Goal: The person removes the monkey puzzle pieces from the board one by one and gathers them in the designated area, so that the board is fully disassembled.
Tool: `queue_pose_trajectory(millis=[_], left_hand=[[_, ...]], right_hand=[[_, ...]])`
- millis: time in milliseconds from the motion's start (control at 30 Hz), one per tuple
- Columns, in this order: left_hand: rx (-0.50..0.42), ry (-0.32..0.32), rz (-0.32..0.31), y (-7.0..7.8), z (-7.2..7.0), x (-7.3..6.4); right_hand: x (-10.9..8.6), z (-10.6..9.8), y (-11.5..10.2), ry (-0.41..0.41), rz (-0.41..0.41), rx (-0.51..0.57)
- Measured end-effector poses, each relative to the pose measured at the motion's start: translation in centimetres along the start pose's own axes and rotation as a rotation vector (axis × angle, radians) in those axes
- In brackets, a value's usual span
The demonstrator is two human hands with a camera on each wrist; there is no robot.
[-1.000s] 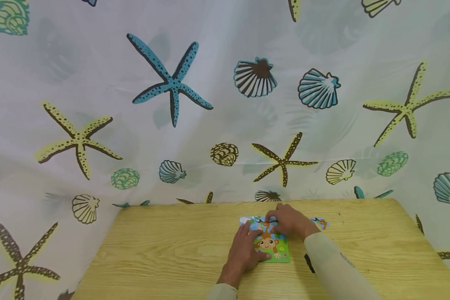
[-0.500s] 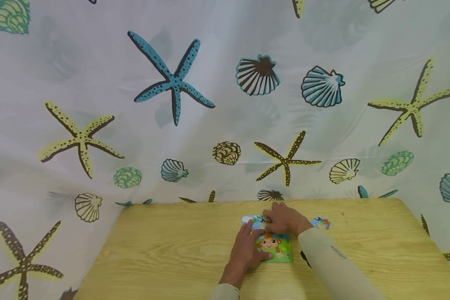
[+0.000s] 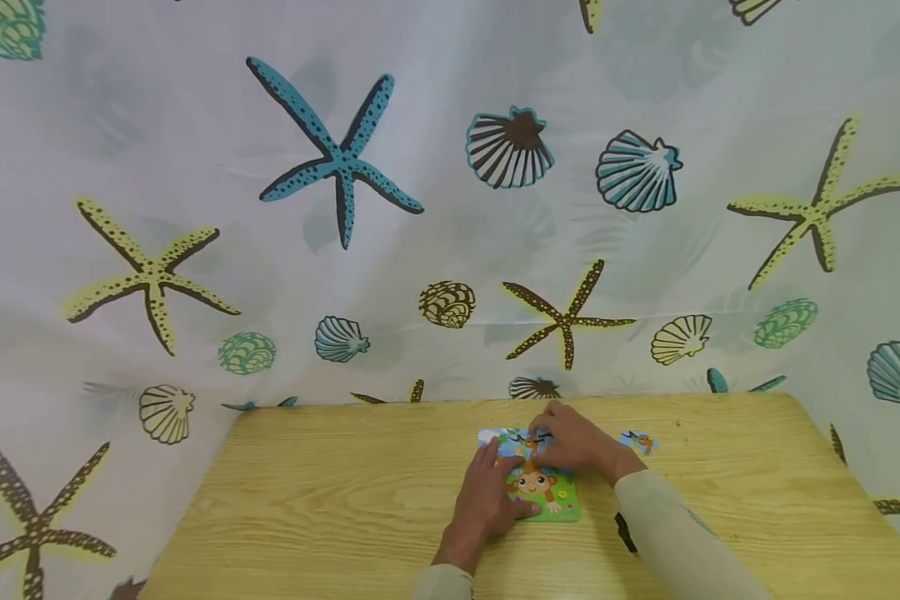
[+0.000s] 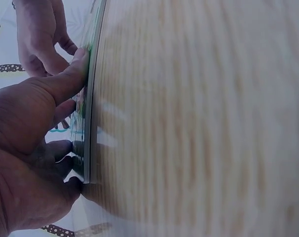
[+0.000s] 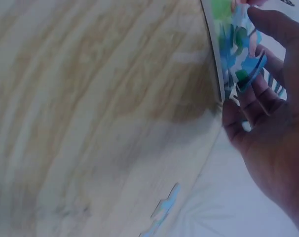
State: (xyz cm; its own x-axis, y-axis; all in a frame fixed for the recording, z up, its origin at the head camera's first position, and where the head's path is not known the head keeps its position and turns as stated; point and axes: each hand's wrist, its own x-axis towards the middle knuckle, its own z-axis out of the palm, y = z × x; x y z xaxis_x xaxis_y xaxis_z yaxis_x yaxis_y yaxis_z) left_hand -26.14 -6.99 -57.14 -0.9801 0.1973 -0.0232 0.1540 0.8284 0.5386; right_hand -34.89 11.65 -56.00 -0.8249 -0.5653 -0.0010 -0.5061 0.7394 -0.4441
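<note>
A monkey picture puzzle (image 3: 566, 504) in a thin square board lies near the table's back edge in the head view. My left hand (image 3: 483, 498) rests on its left side with spread fingers, the thumb (image 4: 73, 74) pressing near the front edge. Over the upper right part, my right hand (image 3: 581, 443) pinches a blue puzzle piece (image 5: 248, 61) between thumb and fingers. That piece stands tilted against the board in the right wrist view. Another loose puzzle piece (image 3: 640, 442), blue with an orange-brown figure, lies right of the board.
The wooden table (image 3: 330, 500) reaches out on both sides of the puzzle. Behind it hangs a white curtain (image 3: 420, 250) printed with starfish and shells. A small black object (image 3: 626, 532) shows at the right sleeve.
My right hand shifts slightly over the puzzle's upper right, first in towards the middle, then back out. The left hand stays in place on the board. The whole view sways a little.
</note>
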Motion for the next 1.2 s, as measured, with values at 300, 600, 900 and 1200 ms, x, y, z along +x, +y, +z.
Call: queue_pose_trajectory(millis=[300, 600, 900, 1200], left_hand=[[-0.016, 0.0, -0.002, 0.2, 0.0, 0.1], [-0.036, 0.013, 0.001, 0.1, 0.0, 0.2], [-0.031, 0.01, -0.006, 0.1, 0.3, 0.0], [-0.025, 0.021, 0.007, -0.2, 0.4, 0.3]], right_hand=[[-2.0, -0.4, 0.7, 0.003, -0.046, 0.052], [-4.2, -1.1, 1.0, 0.106, 0.101, 0.172], [-8.8, -1.9, 3.7, 0.181, 0.224, 0.172], [-12.8, -2.2, 6.2, 0.167, 0.312, 0.162]])
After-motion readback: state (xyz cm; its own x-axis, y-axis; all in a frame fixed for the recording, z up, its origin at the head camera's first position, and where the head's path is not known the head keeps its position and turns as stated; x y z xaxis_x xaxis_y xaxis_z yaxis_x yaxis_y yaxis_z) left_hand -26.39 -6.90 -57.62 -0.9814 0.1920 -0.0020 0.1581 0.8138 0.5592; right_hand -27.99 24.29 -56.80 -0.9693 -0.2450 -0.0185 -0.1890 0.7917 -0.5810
